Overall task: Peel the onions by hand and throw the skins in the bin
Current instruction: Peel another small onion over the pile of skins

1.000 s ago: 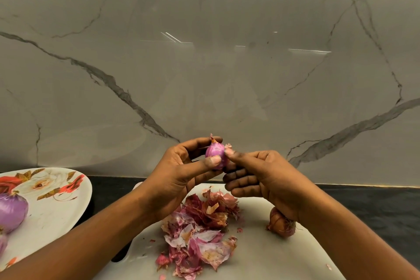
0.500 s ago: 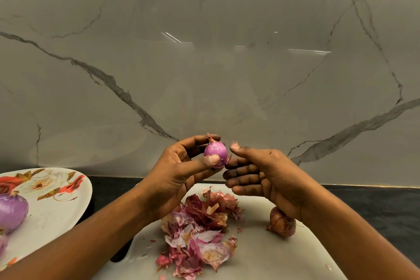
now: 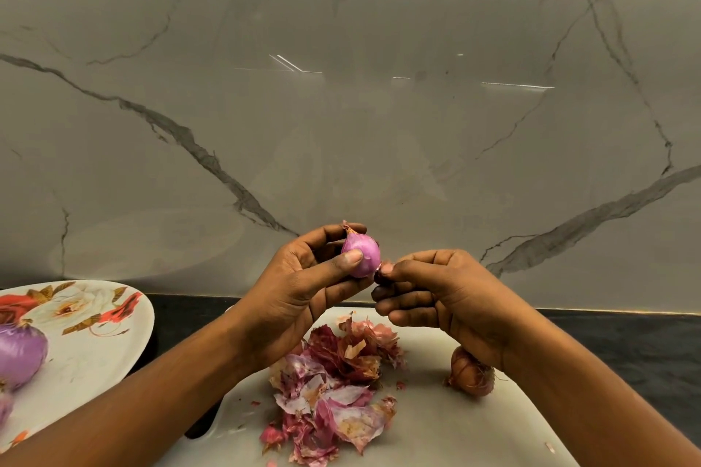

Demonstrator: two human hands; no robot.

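Skins heaped on the board up front, an unpeeled onion just right of them, under the right wrist. Off left, a peeled onion sits on the plate. Above the heap, the left hand grips the onion, thumb across its front, fingers behind. Right hand, fingers curled, pinches at its lower right edge. Marble wall behind.

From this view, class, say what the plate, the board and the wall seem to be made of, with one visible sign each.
Plate: probably melamine or glazed ceramic, glossy; printed flowers and a smooth sheen.
Board: seems white plastic, matte; dull, lightly marked surface.
Wall: polished marble or marble-look slab; grey veins and sharp light reflections.
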